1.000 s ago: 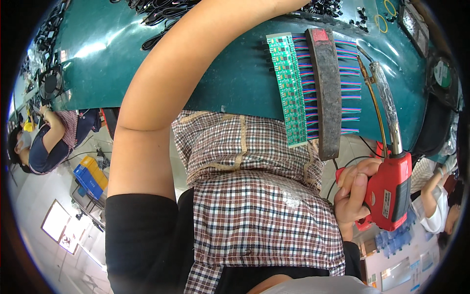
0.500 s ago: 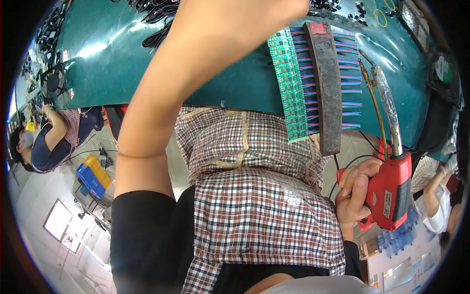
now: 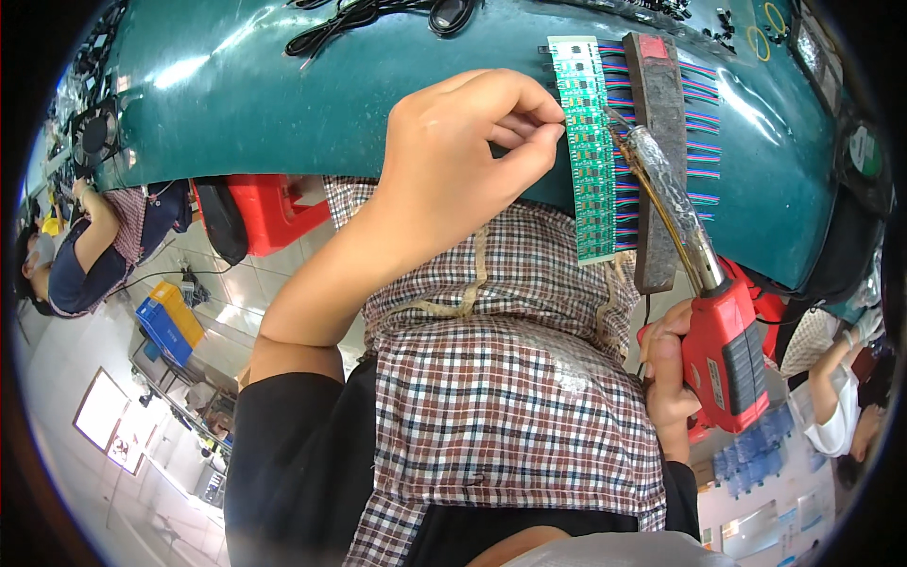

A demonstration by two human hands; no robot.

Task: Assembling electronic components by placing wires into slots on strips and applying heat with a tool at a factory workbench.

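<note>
A green circuit board strip (image 3: 593, 189) sits near the table's front edge, its rows of thin coloured wires (image 3: 702, 121) running right beneath a dark, heavy-looking bar (image 3: 658, 170). At the strip's left edge my left hand (image 3: 463, 156) pinches thumb and forefinger together; what lies between the fingertips is too small to make out. My right hand (image 3: 669, 373) grips a red soldering gun (image 3: 729, 354) by its handle. The gun's long metal barrel slants up and left across the bar, and its tip reaches the wire side of the strip, opposite my left fingertips.
Black cables (image 3: 350, 28) lie on the green table (image 3: 283, 123) toward the back. Yellow rings (image 3: 759, 42) and small black parts are at the back right. A red stool (image 3: 274, 213) stands below the table's front edge. Co-workers sit at far left and far right.
My left hand has come back from the far side of the table to the strip's left edge. The soldering gun has swung left, bringing its tip over to the strip.
</note>
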